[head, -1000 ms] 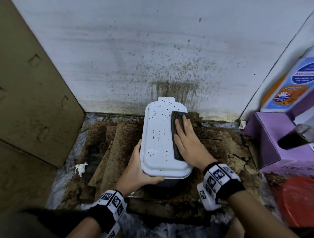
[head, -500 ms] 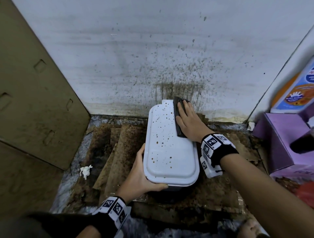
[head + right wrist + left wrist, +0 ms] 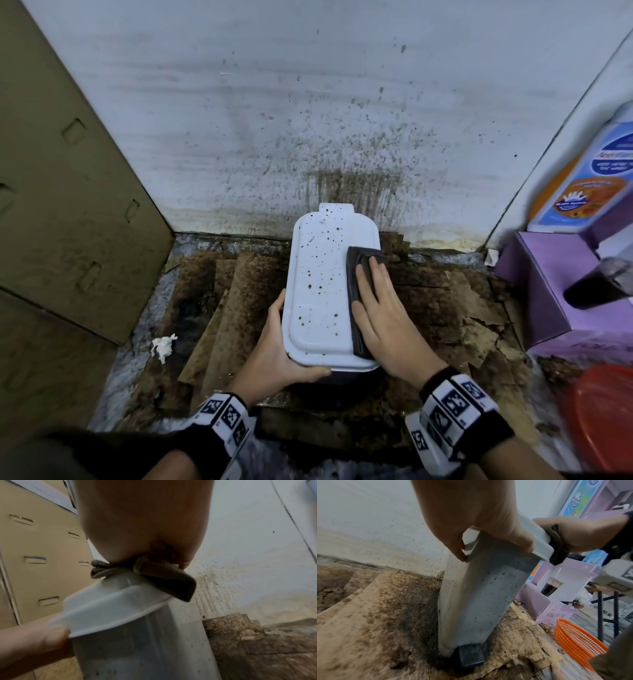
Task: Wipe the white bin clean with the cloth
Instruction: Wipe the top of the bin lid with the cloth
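Now your right hand presses flat fingers on the cloth; left hand grips the white bin rim, purple box crowding beside.

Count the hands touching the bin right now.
2. The left hand grips the near-left rim of the white bin; the right hand presses the cloth flat on the lid's right side.

Left hand grips near-left corner of the white bin lid, thumb curled along its near edge, fingers wrapped under the left rim. Right hand lies flat, fingers straight, pressing the cloth onto the bin lid's right side. Both forearms reach in from below, marker bands on the wrists
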`<state>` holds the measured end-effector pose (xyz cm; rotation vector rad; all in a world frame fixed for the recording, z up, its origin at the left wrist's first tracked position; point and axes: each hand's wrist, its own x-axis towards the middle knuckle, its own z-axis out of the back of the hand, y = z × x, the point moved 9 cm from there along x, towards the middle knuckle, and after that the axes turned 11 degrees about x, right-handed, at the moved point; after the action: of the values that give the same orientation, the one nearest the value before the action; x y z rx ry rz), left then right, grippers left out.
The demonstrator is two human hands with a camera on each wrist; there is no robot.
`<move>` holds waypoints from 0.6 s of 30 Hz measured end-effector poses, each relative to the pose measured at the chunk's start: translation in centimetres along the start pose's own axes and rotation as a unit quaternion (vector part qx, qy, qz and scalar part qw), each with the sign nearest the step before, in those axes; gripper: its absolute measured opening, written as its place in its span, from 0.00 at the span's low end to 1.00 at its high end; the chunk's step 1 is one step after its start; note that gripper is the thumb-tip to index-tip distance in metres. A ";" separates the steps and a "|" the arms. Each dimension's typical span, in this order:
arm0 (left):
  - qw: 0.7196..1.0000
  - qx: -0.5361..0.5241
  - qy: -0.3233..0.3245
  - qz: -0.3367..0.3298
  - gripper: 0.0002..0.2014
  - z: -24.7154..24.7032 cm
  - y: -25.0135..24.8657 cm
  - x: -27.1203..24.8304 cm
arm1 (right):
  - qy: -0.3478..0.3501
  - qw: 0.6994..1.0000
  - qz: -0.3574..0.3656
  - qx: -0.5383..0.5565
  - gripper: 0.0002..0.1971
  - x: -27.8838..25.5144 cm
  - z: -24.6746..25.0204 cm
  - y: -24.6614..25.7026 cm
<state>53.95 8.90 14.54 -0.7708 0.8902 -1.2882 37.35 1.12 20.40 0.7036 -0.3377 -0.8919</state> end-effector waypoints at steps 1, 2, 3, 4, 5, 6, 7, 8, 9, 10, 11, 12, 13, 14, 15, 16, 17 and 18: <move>1.000 -0.003 0.001 0.001 0.71 0.0 0.0 0.0 | 0.004 1.000 -0.002 -0.004 0.31 0.4 0.2 -0.1; 1.000 -0.006 0.002 0.000 0.71 0.0 0.0 0.0 | 0.009 1.000 0.000 -0.007 0.31 1.1 0.4 -0.2; 1.000 -0.008 0.004 -0.001 0.71 0.0 -0.1 0.0 | 0.012 1.000 0.008 -0.011 0.31 1.9 0.6 -0.3; 1.000 -0.008 0.004 -0.002 0.71 0.0 -0.1 0.0 | 0.004 0.999 0.020 -0.025 0.31 2.9 1.1 -0.3; 1.000 -0.007 0.003 -0.001 0.72 0.1 -0.1 0.0 | -0.005 0.998 0.035 -0.044 0.30 4.0 1.6 -0.5; 1.000 -0.005 0.002 0.001 0.72 0.1 -0.1 0.0 | -0.010 0.998 0.036 -0.052 0.31 5.3 2.3 -0.6; 1.000 -0.004 0.003 0.005 0.72 0.1 0.0 0.0 | -0.003 0.998 0.026 -0.050 0.31 6.9 2.5 -1.3; 1.000 -0.004 0.004 0.007 0.72 0.1 0.1 0.1 | 0.019 0.998 0.008 -0.054 0.31 8.5 2.5 -2.1; 1.000 -0.005 0.005 0.005 0.73 0.1 0.1 0.1 | 0.038 0.997 0.000 -0.064 0.32 10.0 2.6 -2.8; 1.000 -0.005 0.005 0.003 0.72 0.1 0.2 0.2 | 0.043 0.996 0.003 -0.082 0.35 11.4 2.7 -3.1; 1.000 -0.004 0.006 0.002 0.72 0.1 0.2 0.3 | 0.042 0.994 0.007 -0.098 0.37 12.5 2.9 -3.3; 1.000 -0.003 0.006 0.002 0.72 0.1 0.2 0.4 | 0.042 0.994 0.001 -0.104 0.36 13.4 3.1 -3.5; 1.000 -0.003 0.006 0.001 0.72 0.1 0.2 0.4 | 0.041 0.994 -0.005 -0.105 0.34 14.2 3.3 -3.6; 1.000 -0.005 0.007 0.000 0.72 0.0 0.3 0.4 | 0.039 0.993 -0.004 -0.108 0.32 14.6 3.5 -3.5; 1.000 -0.006 0.008 0.001 0.72 0.0 0.4 0.4 | 0.038 0.993 0.004 -0.109 0.32 15.1 3.5 -3.5; 1.000 -0.007 0.010 0.002 0.72 -0.1 0.4 0.4 | 0.039 0.994 0.011 -0.103 0.32 15.2 3.7 -3.1; 1.000 -0.008 0.011 0.002 0.72 -0.1 0.4 0.4 | 0.046 0.994 0.019 -0.094 0.32 15.5 3.7 -3.1; 1.000 -0.009 0.013 0.002 0.72 -0.1 0.4 0.4 | 0.053 0.995 0.024 -0.082 0.31 15.4 3.7 -2.9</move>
<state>54.08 8.59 14.07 -0.7668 0.9261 -1.2903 42.83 -14.02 20.91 0.5865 -0.1837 -0.8234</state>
